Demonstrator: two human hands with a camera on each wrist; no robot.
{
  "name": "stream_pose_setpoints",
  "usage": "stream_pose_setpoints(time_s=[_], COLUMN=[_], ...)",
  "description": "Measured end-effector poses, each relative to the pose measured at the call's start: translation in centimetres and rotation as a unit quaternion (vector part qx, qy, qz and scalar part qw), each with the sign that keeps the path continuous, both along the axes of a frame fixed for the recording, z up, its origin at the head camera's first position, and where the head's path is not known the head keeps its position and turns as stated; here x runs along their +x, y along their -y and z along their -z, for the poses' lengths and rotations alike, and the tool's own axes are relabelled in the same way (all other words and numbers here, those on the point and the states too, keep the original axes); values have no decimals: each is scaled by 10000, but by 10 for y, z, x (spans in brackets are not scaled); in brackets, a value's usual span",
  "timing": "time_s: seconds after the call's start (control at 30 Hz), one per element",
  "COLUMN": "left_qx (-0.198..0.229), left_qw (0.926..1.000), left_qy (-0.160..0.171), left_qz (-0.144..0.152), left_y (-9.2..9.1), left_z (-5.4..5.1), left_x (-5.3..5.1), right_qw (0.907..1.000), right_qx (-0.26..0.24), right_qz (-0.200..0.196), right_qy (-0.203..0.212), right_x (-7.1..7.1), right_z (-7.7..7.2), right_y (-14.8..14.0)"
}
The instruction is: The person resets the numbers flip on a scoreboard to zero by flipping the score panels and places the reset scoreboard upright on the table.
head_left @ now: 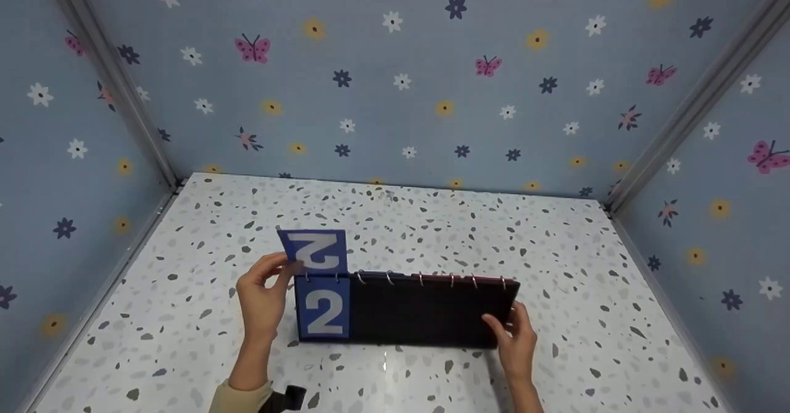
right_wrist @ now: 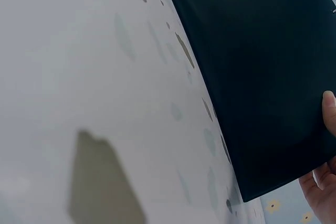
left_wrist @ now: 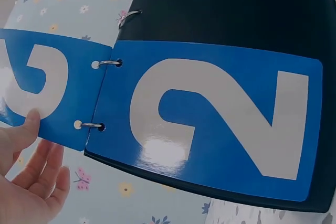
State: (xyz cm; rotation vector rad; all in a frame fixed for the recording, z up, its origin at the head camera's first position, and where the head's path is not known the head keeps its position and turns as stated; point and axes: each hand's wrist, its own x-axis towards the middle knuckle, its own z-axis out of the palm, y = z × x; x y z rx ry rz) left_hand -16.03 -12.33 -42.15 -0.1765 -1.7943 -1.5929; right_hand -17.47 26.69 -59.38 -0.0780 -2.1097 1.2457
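A black flip scoreboard [head_left: 426, 311] with metal rings along its top edge stands on the speckled table. At its left end hangs a blue number card [head_left: 328, 308] showing a white 2. Above it, a second blue card [head_left: 318, 249] is raised on the rings, its numeral upside down in the head view. My left hand [head_left: 265, 289] pinches this raised card by its left edge between thumb and fingers, also plain in the left wrist view. My right hand [head_left: 517, 342] grips the scoreboard's right end, thumb on the black front and fingers behind.
The white speckled tabletop [head_left: 203, 314] is bounded by blue flowered panels [head_left: 395, 92] at the back and both sides. Grey metal posts [head_left: 117, 79] join the panels at the corners. A black strap [head_left: 290, 399] is on the left wrist.
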Motion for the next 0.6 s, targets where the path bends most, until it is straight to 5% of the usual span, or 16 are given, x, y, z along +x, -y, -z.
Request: stream_pose_setpoints(time_s=[0.27, 0.6], left_qx=[-286, -585], left_qw=[9991, 9948], left_qy=[271, 726], left_qz=[-184, -403], left_y=[0, 9], left_z=[-5, 25], left_x=[-15, -48], right_qw=[9998, 9998], right_qx=[-201, -40], right_qz=[-35, -186], right_qy=[67, 24], right_x=[-2, 5], right_z=[3, -10], right_y=[-2, 3])
